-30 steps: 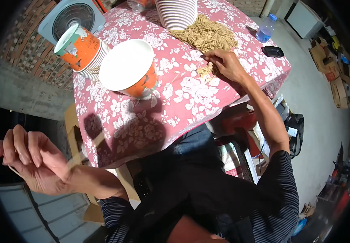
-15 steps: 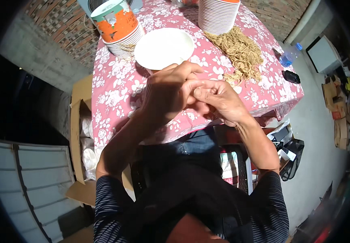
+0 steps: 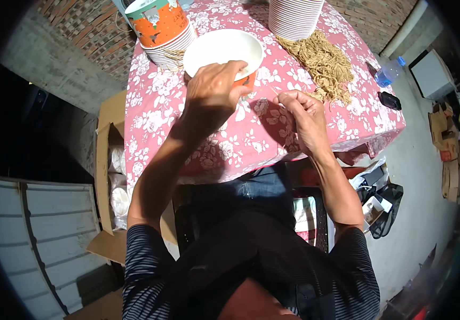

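Note:
A wide paper tub [image 3: 222, 48], white inside with an orange outer wall, stands on the table in front of me. My left hand [image 3: 212, 88] is closed over its near rim, the fingers on the inner side and the thumb by the orange wall. To the right, apart from the tub, my right hand [image 3: 305, 114] hovers over the cloth with thumb and forefinger pinched together. From that pinch a thin pale strand of cord [image 3: 274, 91] juts out toward the left. Beyond it lies a tangled heap of tan cords [image 3: 323, 66].
A stack of orange tubs [image 3: 158, 29] rises at the back left, and a tall stack of white-rimmed tubs [image 3: 295, 18] at the back. Near the table's right edge are a water bottle [image 3: 390, 72] and a small black object [image 3: 389, 100]. An open cardboard box [image 3: 103, 176] stands at left.
My hands, together in front of the tub before, have parted. The left has reached up to the tub's rim; the right has moved a little to the right.

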Available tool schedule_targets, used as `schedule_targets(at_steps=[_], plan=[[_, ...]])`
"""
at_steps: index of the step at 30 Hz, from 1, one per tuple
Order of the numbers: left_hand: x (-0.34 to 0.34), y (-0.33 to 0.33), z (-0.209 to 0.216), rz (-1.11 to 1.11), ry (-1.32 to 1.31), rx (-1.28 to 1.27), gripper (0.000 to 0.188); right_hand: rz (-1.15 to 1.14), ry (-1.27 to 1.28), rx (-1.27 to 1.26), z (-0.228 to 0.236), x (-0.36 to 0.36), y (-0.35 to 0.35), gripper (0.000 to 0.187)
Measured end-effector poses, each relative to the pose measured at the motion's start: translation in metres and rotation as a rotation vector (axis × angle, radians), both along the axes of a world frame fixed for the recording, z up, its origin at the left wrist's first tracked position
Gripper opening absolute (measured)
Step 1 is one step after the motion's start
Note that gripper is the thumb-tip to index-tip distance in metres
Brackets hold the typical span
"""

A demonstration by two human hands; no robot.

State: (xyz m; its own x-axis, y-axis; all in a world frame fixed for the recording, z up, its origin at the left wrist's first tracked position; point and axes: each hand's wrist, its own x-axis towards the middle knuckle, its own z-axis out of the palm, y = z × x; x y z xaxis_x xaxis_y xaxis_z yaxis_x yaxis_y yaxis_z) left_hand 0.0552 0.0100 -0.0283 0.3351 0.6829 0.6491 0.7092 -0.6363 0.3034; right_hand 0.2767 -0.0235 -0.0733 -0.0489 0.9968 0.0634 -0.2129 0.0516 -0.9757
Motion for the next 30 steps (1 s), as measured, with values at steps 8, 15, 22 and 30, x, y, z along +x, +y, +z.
schedule_targets(at_steps=[8,15,22,30], plan=[[-0.026,0.006,0.017,-0.096,-0.358,-0.475,0.027,-0.069,-0.046,0.058,0.027,-0.028,-0.004,0.015],[-0.046,-0.001,0.032,-0.194,-0.409,-0.681,0.038,-0.174,-0.252,0.470,0.029,-0.054,0.004,0.008],[-0.049,-0.004,0.028,-0.245,-0.467,-0.732,0.040,-0.176,-0.350,0.533,0.030,-0.063,0.007,0.007],[-0.039,-0.006,0.029,-0.132,-0.488,-0.617,0.030,-0.131,-0.211,0.495,0.030,-0.066,0.003,0.006]])
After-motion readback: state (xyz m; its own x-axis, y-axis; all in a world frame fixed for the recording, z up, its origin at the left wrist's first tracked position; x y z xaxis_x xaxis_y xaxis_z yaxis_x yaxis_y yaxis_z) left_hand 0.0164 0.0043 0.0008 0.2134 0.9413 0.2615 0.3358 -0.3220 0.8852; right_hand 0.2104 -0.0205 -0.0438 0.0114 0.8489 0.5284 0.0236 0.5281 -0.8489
